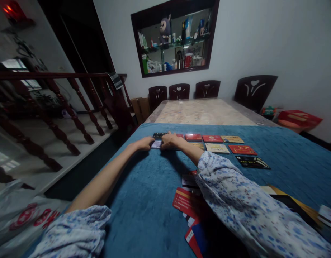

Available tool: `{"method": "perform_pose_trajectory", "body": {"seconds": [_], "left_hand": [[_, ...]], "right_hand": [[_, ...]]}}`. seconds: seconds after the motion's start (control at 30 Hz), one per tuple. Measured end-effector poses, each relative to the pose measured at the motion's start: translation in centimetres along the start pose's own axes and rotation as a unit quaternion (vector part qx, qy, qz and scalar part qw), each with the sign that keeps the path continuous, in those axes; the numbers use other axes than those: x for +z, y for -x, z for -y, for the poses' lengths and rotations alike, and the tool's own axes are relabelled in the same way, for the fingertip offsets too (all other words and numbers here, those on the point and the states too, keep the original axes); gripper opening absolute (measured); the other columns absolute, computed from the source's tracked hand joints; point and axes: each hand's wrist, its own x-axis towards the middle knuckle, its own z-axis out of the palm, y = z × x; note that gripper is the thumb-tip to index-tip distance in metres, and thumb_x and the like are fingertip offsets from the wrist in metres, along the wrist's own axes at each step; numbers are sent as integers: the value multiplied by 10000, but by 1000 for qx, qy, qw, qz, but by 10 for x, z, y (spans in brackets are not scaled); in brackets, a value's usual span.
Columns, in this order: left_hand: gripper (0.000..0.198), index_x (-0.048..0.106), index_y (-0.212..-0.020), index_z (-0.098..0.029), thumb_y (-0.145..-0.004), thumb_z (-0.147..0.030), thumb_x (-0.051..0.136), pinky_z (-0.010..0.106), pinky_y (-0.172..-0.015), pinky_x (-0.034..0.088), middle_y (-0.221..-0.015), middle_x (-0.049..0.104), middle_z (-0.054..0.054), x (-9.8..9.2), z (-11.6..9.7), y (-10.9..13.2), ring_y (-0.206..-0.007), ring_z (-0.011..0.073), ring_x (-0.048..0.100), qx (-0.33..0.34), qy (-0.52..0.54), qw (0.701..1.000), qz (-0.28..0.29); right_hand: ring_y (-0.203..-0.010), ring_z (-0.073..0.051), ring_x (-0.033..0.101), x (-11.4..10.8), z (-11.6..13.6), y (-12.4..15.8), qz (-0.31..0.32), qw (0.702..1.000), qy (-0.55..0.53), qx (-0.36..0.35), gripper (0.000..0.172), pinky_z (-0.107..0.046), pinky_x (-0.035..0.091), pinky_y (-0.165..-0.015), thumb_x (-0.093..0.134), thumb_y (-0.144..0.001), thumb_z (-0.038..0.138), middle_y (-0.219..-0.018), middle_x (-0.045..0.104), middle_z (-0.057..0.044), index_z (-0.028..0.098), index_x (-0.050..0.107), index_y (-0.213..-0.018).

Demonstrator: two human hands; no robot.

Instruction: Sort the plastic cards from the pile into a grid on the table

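Far out on the blue cloth, a pale lilac card (156,144) lies between my two hands. The fingers of my left hand (146,143) pinch its left end, and those of my right hand (170,140) are closed at its right end. Just behind it is a black card (159,135), partly covered by my right hand. Rows of cards run off to the right, among them a red card (212,138), a cream card (217,148) and a black-and-gold card (252,162). Under my right forearm, loose cards overlap in a pile with a red card (187,201) on it.
The blue cloth (138,200) covers the near part of the table, with a marble-patterned top (200,111) beyond. More cards and a dark flat item (291,205) lie at the right. A plastic bag (22,215) and a wooden railing (74,118) are on the left; chairs (207,89) line the far end.
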Motion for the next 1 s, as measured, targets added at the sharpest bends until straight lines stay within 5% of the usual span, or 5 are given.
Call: {"method": "perform_pose_trajectory", "body": {"seconds": [0.6,0.83,1.0], "left_hand": [[581,590,-1212,-157,-647,-34,535,291,-943,483,-1173,610,102,4,0,4,-1072,235,597,-2,-9,1000,1],[694,496,-1355,-133,-669,-51,563,312,-966,481,-1181,589,118,13,7,8,-1083,250,599,-16,23,999,-39],[555,510,-1285,-142,-737,-101,587,345,-1025,450,-1174,578,114,20,7,18,-1113,253,580,-39,37,994,-92]], "right_hand": [[-1313,-387,450,5,-3,-5,-10,1000,-2,-6,531,-555,410,-1045,640,-764,326,-1364,609,-180,139,661,-1260],[-1303,-394,456,4,-4,-4,-7,1000,12,-14,467,-555,411,-1037,672,-755,344,-1333,629,-175,159,706,-1182],[-1281,-386,454,2,-4,0,-14,999,33,-25,463,-557,413,-1015,671,-759,366,-1323,620,-180,160,704,-1172]]}}
